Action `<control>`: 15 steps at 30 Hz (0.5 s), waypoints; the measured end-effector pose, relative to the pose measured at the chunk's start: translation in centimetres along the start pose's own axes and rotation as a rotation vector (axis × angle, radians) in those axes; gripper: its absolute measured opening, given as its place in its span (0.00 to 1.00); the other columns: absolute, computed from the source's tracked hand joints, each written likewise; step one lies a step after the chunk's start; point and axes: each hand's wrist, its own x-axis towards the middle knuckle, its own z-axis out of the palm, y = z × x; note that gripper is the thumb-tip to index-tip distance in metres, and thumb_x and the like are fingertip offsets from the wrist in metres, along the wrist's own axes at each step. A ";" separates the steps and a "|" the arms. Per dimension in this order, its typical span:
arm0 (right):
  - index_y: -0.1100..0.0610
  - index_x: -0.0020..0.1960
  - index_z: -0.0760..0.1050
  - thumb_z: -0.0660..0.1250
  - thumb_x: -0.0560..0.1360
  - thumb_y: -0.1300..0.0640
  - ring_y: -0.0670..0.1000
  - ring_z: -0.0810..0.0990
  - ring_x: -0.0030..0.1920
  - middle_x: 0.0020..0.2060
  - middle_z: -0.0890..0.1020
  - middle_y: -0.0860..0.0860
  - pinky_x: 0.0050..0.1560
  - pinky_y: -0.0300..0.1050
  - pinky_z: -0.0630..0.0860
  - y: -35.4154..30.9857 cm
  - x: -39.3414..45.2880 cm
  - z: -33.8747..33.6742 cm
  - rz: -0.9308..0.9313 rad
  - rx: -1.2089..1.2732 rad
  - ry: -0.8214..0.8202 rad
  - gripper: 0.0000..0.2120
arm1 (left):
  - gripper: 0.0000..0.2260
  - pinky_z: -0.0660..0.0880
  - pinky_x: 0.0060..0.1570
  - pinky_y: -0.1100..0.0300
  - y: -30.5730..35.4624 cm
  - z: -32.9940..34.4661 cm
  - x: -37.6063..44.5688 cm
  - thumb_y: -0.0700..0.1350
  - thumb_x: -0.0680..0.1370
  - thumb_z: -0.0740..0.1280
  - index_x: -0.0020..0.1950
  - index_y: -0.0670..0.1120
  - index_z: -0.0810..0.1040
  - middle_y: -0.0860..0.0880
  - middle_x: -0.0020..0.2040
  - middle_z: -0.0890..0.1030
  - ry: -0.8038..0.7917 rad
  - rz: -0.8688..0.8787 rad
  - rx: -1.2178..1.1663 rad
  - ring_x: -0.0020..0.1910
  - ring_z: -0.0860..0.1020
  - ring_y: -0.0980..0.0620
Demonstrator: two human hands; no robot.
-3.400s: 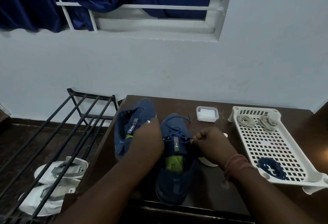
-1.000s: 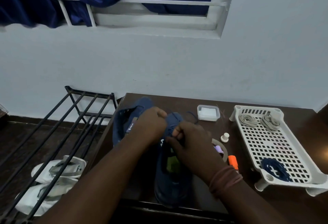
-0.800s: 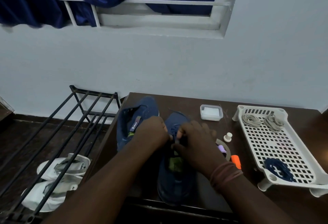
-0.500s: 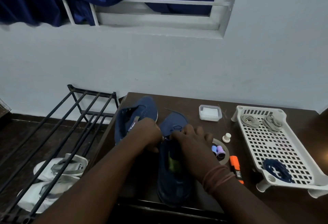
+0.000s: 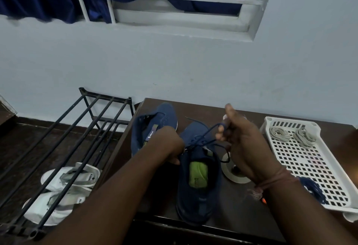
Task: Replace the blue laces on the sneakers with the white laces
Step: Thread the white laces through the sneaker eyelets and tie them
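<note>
Both forearms are bare, sleeveless; a reddish-brown thread band [image 5: 275,180], wound several times with frayed ends, circles the right wrist.

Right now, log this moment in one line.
right hand: pulling blue lace | left hand: steadying right sneaker | white laces: in tray
</note>
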 end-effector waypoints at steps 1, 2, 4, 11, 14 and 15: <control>0.54 0.34 0.77 0.65 0.76 0.41 0.48 0.71 0.29 0.34 0.77 0.53 0.36 0.41 0.69 -0.2 -0.1 -0.2 -0.022 -0.003 -0.005 0.20 | 0.16 0.79 0.55 0.52 0.0 -0.1 0.2 0.50 0.79 0.68 0.64 0.46 0.79 0.44 0.56 0.81 0.019 -0.063 -0.156 0.58 0.80 0.43; 0.55 0.35 0.79 0.64 0.76 0.39 0.47 0.69 0.28 0.35 0.78 0.54 0.34 0.40 0.66 -0.4 -0.1 -0.3 -0.048 -0.008 -0.005 0.21 | 0.13 0.82 0.51 0.52 -0.1 0.2 0.8 0.44 0.78 0.68 0.62 0.42 0.79 0.43 0.53 0.82 0.095 -0.011 -0.145 0.54 0.82 0.42; 0.56 0.34 0.78 0.65 0.75 0.39 0.48 0.64 0.27 0.34 0.78 0.54 0.32 0.40 0.62 -0.7 -0.2 -0.4 -0.073 0.050 0.021 0.23 | 0.12 0.82 0.49 0.52 -0.3 0.7 1.3 0.38 0.75 0.71 0.58 0.42 0.77 0.43 0.52 0.80 0.162 0.042 0.039 0.52 0.81 0.43; 0.54 0.23 0.63 0.69 0.73 0.40 0.51 0.62 0.28 0.21 0.62 0.50 0.38 0.47 0.65 -2.2 -0.6 -0.7 -0.094 0.463 -0.021 0.29 | 0.20 0.77 0.61 0.51 0.3 1.1 1.5 0.35 0.74 0.65 0.61 0.54 0.80 0.46 0.66 0.71 0.098 0.228 0.114 0.57 0.79 0.45; 0.55 0.21 0.63 0.61 0.78 0.40 0.51 0.62 0.25 0.19 0.62 0.50 0.35 0.45 0.66 -2.8 -0.9 -0.8 -0.156 0.523 -0.056 0.31 | 0.17 0.77 0.59 0.51 0.6 1.6 1.4 0.36 0.75 0.64 0.57 0.55 0.81 0.46 0.61 0.70 0.084 0.298 0.214 0.56 0.77 0.44; 0.54 0.22 0.63 0.61 0.79 0.41 0.52 0.60 0.26 0.20 0.61 0.51 0.35 0.46 0.66 -2.8 -0.7 -0.8 -0.171 0.474 -0.070 0.31 | 0.14 0.78 0.57 0.50 0.5 1.8 1.4 0.37 0.75 0.65 0.52 0.56 0.80 0.46 0.58 0.70 0.108 0.324 0.222 0.55 0.76 0.44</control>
